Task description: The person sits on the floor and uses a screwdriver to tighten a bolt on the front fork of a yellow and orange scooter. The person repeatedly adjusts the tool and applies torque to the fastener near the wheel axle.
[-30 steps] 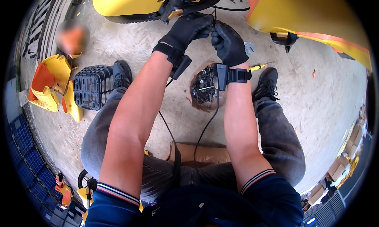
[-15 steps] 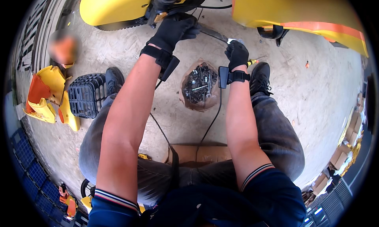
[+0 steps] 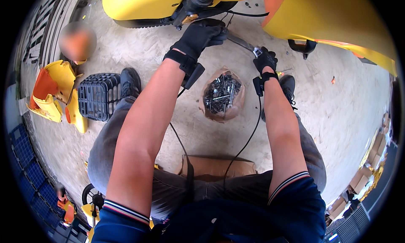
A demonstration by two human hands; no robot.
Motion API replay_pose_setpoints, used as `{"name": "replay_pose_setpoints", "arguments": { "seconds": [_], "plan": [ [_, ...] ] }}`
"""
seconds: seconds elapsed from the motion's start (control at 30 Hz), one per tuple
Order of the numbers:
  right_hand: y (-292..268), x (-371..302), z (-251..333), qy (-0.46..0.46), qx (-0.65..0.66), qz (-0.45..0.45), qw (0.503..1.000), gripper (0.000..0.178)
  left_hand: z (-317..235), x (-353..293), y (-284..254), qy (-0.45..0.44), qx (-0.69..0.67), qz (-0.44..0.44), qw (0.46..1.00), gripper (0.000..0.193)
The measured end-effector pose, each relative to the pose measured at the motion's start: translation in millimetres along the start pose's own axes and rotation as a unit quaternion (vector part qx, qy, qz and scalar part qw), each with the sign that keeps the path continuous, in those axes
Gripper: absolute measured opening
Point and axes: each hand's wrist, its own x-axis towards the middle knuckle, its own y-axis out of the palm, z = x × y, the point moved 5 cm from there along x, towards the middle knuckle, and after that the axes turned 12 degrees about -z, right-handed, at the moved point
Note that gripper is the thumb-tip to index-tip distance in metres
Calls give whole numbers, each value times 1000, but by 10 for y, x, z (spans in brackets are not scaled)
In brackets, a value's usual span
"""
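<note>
My left hand [image 3: 201,35], in a black glove, is closed around the near end of a dark flat metal bar [image 3: 240,41], just beside a yellow vehicle's fork [image 3: 197,2]. To the right, my right hand [image 3: 265,59], also gloved in black, is curled around a wrench. Only the silver jaw of that wrench [image 3: 256,52] shows, at the far end of the bar; the rest is hidden in my fingers. Over the fork's tire sits a yellow fender [image 3: 143,3], and an amber reflector [image 3: 190,19] is right by my left hand.
Between my feet lies a torn paper sack [image 3: 232,110] holding bolts and a wrench. A black crate [image 3: 98,97] and broken yellow panels [image 3: 57,86] lie left. A large yellow body panel [image 3: 329,19] hangs at upper right. Near me is a cardboard box [image 3: 219,166].
The view has shifted, so the scene sits further right and lower. My right hand has turned, and the wrench's silver jaw shows more clearly at the bar's end. My left hand keeps its grip.
</note>
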Motion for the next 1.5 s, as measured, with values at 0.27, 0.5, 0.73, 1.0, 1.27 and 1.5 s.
{"name": "replay_pose_setpoints", "arguments": {
  "seconds": [0.27, 0.5, 0.73, 1.0, 1.27, 1.5],
  "plan": [
    [130, 86, -108, -26, 27, -15, 999, 67, -46, -48, 33, 6, -55, 37, 998, 28],
    [107, -22, -41, -33, -34, 14, 999, 75, -25, -58, 93, -11, -62, 44, 997, 29],
    [133, -172, 61, -31, -41, -18, 999, 69, 7, -27, 73, -17, -63, 43, 997, 30],
    [92, -231, 84, -41, -52, 81, 995, 73, -116, -84, 96, 23, -33, 12, 999, 30],
    [29, 25, -141, 38, 314, 200, 927, 61, -121, -71, 87, 10, 11, 18, 1000, 29],
    [408, 94, -260, 258, 726, 226, 596, 19, -69, -52, 127, 11, 19, 13, 1000, 28]
  ]
}}
